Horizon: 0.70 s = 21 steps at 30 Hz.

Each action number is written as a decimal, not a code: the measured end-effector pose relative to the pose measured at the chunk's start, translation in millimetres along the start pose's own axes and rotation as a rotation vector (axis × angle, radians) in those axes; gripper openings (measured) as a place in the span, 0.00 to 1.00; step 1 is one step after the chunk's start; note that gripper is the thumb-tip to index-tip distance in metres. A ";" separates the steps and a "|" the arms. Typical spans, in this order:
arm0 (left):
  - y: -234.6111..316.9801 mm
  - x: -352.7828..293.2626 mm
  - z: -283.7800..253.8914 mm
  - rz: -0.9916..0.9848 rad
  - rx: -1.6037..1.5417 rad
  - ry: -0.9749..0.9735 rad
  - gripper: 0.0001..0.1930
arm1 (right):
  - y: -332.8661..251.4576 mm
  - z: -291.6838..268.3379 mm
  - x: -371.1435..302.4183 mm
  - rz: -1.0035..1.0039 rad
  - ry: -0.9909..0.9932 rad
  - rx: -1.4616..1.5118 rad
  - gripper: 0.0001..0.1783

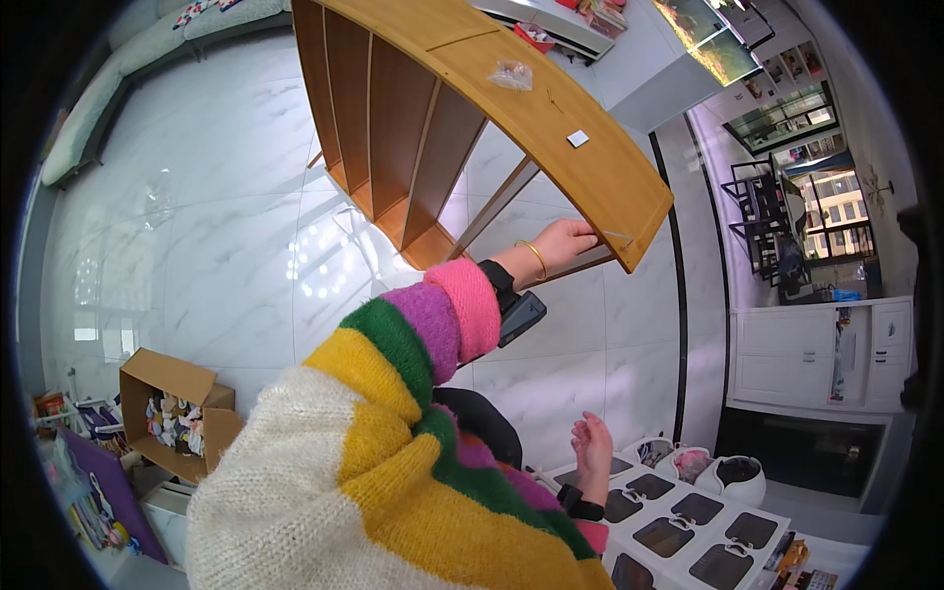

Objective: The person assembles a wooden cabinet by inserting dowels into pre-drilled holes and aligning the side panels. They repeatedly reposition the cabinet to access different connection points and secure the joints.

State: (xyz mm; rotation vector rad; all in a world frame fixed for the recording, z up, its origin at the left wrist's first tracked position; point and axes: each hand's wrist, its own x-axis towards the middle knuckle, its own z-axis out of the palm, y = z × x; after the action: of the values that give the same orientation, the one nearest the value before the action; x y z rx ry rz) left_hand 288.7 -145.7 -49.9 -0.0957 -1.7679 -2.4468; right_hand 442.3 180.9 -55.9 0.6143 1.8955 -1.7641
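Note:
A wooden shelf unit [551, 108] with light brown boards stands tilted in front of me. My left hand [568, 243], with a gold bangle at the wrist, is at the near end of its long outer panel. The fingers are pinched together over the panel's edge, beside a thin, pale rod-like piece [618, 237]; what they hold is too small to make out. On the panel lie a clear plastic bag [511, 75] and a small white square [577, 140]. My right hand [592, 444] hangs lower right, empty, fingers loosely apart, above a white cabinet with dark windows [698, 508].
An open cardboard box [162, 379] of small items stands at lower left, next to a purple panel [113, 492]. Several white baskets [737, 480] stand at right. A grey sofa [84, 113] lines the far left, and a lit fish tank [710, 44] is upper right.

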 end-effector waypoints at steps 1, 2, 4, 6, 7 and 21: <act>-0.2 -0.3 -0.3 0.013 0.002 -0.004 0.13 | -11.9 5.5 7.6 -0.022 0.023 -0.108 0.13; -0.1 -1.3 -0.6 -0.001 0.026 -0.001 0.13 | -26.4 11.9 14.3 -0.112 0.002 -0.205 0.12; 0.9 -3.8 -2.4 -0.084 0.047 -0.019 0.14 | -63.4 29.1 28.9 -0.305 0.011 -0.413 0.13; 1.5 -3.8 -4.3 -0.036 0.079 0.007 0.15 | -104.2 56.9 47.8 -0.594 -0.010 -0.534 0.13; 0.6 -4.7 -5.1 0.050 0.090 0.035 0.15 | -123.4 73.0 56.8 -0.735 0.004 -0.582 0.13; -56.8 14.5 32.0 0.128 -0.091 0.613 0.22 | -221.8 155.7 115.7 -1.622 -0.430 -0.995 0.13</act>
State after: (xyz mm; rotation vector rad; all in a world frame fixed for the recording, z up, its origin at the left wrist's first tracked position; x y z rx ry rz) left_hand 266.0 -98.6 -91.5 0.4660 -1.3358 -2.1424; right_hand 220.9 10.4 37.6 -1.8941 2.5693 -0.9113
